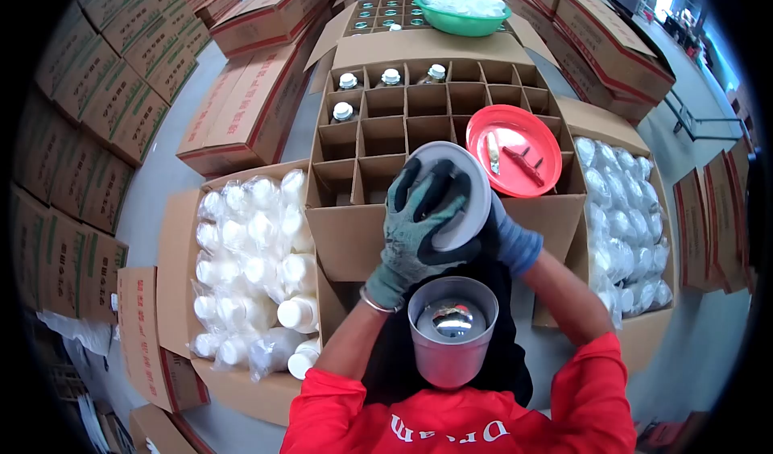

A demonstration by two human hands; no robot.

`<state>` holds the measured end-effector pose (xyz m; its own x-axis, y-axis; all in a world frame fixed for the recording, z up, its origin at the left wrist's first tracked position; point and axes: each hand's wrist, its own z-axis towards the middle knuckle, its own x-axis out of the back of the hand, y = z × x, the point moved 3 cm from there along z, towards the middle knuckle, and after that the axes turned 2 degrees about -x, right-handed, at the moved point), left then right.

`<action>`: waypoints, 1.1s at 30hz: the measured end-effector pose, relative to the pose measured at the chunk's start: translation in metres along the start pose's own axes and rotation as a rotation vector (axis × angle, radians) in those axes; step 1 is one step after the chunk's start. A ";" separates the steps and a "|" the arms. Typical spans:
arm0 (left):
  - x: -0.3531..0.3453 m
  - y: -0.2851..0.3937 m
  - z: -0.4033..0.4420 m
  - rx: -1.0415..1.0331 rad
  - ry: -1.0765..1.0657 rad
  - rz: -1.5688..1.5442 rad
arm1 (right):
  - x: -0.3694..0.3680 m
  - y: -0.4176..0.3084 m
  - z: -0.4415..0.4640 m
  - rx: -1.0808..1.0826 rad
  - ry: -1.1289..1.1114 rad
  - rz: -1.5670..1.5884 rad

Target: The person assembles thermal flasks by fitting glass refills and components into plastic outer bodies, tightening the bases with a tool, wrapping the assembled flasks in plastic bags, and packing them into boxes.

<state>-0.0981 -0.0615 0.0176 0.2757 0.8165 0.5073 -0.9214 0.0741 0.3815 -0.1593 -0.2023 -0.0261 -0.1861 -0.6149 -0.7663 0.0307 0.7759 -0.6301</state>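
My left hand (423,224), in a grey-green glove with dark fingertips, is pressed with bent fingers against a tilted white round dish (471,220). My right hand (517,240), in a blue glove, supports that dish from its right and far side; most of its fingers are hidden behind it. Below my hands, a silver metal pot (451,357) stands at my lap with a shiny rounded metal piece inside. Beyond the dish is a divided carton (354,224), holding several white-capped bottles (390,77) in its far left compartments.
A red plate (503,124) with small tools rests on the carton's right side. Cartons of plastic-wrapped white bottles (262,232) and clear-wrapped items (620,220) flank it. A green basin (463,23) sits on a farther carton. Stacked boxes (129,91) line the left.
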 end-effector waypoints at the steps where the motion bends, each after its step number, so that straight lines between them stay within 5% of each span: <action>1: 0.003 0.006 0.001 -0.115 -0.093 0.037 | -0.003 -0.006 -0.008 0.016 -0.052 -0.235; 2: 0.003 0.004 0.000 -0.090 -0.087 -0.113 | -0.008 -0.012 -0.018 0.045 -0.101 -0.467; 3: 0.002 -0.004 -0.008 0.021 -0.031 -0.269 | -0.006 -0.012 -0.015 -0.196 -0.089 -0.200; 4: -0.003 -0.020 -0.020 0.453 0.093 -0.761 | -0.023 -0.016 -0.023 -0.157 -0.072 -0.131; 5: -0.003 -0.019 -0.032 0.429 0.110 -0.599 | -0.027 -0.027 -0.024 0.196 -0.247 -0.911; 6: 0.000 -0.015 -0.039 0.412 0.129 -0.435 | -0.030 -0.037 -0.029 0.691 -0.140 -1.638; 8: 0.004 0.001 -0.020 0.734 0.139 -1.465 | -0.050 -0.042 -0.039 0.932 -0.168 -1.932; 9: -0.003 0.003 -0.022 0.964 0.207 -1.646 | -0.047 -0.035 -0.035 0.834 -0.300 -2.078; 12: -0.002 0.023 -0.015 0.922 0.252 -1.572 | -0.047 -0.029 -0.036 0.661 -0.102 -1.698; 14: -0.002 0.022 -0.011 0.539 0.193 -0.732 | -0.051 -0.023 -0.042 0.402 0.120 -1.314; 15: 0.002 0.031 -0.008 0.391 0.085 -0.434 | -0.015 -0.006 -0.031 0.584 0.047 -1.285; 17: 0.008 0.045 -0.006 0.101 -0.040 0.051 | -0.008 0.001 -0.043 0.439 -0.214 -0.955; 18: 0.010 0.045 -0.008 0.013 -0.151 0.032 | -0.006 0.003 -0.049 0.370 -0.340 -0.784; 21: 0.022 0.040 -0.019 -0.029 -0.307 -0.183 | 0.023 0.001 -0.063 -0.071 -0.171 -0.660; 22: 0.029 0.034 -0.027 0.036 -0.358 -0.230 | 0.026 -0.013 -0.054 -0.219 -0.140 -0.886; 23: 0.034 0.028 -0.036 0.099 -0.411 -0.277 | 0.028 -0.027 -0.067 -0.110 0.203 -1.306; 25: 0.034 0.018 -0.064 0.104 -0.575 -0.350 | 0.038 -0.028 -0.082 -0.040 0.237 -1.101; 28: 0.026 0.035 -0.069 0.073 -0.688 -0.468 | 0.024 -0.001 -0.085 0.131 0.017 -1.035; 33: 0.013 0.047 -0.070 0.005 -0.818 -0.500 | -0.012 0.020 -0.104 0.002 -0.040 -1.178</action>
<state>-0.1565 -0.0076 -0.0117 0.7445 0.0383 0.6665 -0.6444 0.3019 0.7026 -0.2589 -0.1644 -0.0168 -0.0700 -0.9558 0.2855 -0.1379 -0.2742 -0.9517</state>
